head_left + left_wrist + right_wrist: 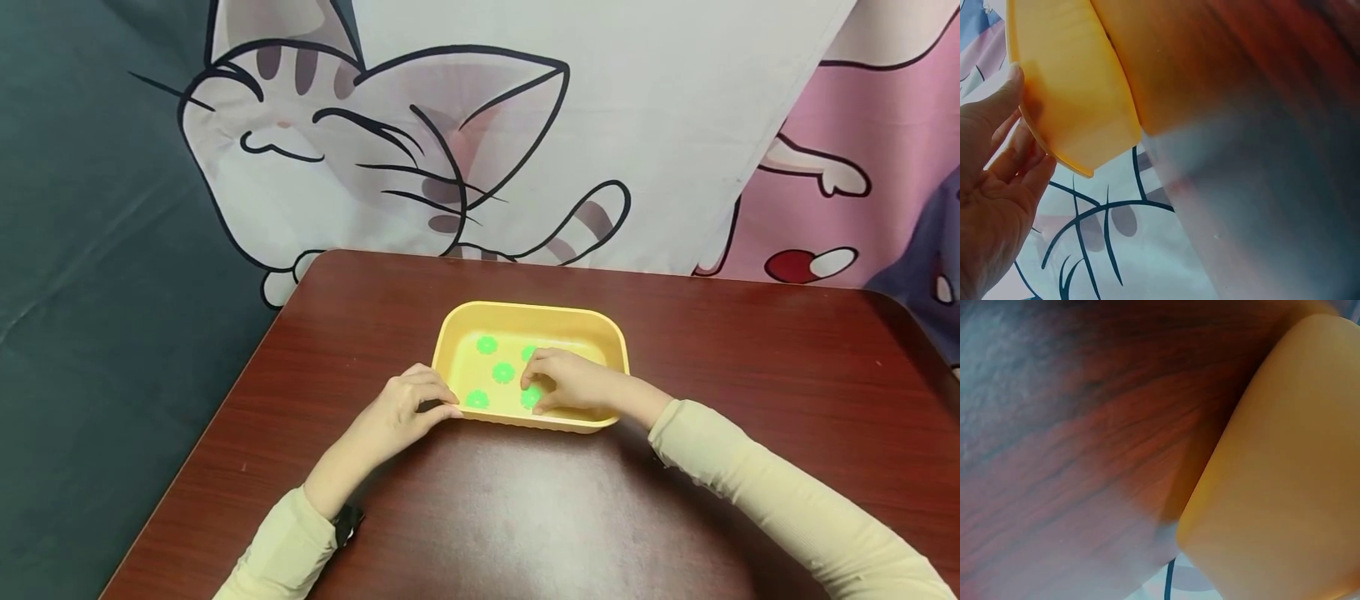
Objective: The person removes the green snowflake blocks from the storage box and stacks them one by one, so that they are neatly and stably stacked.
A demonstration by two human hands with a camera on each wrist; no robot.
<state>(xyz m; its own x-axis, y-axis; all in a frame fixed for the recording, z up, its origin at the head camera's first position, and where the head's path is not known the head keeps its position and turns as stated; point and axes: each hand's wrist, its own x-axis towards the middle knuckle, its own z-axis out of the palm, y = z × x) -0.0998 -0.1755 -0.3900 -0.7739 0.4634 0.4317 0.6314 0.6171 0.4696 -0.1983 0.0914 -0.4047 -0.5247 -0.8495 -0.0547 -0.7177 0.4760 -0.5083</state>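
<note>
A yellow plastic basin (517, 422) with rounded corners stands on the table. Several flat green scalloped discs (503, 372) lie spread over its floor. At the front left corner my left hand (408, 408) pinches the basin's rim; the left wrist view shows its thumb on one side of the wall (1075, 87) and fingers on the other. My right hand (573, 382) reaches inside over the right wall, its finger and thumb curled about the edges of the front right green disc (531, 397). The right wrist view shows only the basin's outer wall (1285, 469), not the fingers.
The basin sits toward the far side of a dark red-brown wooden table (375, 317). A cloth printed with a cartoon cat (300, 167) hangs behind the table's far edge. Dark green fabric (90, 250) borders the left side. A black band (347, 525) shows at the left wrist.
</note>
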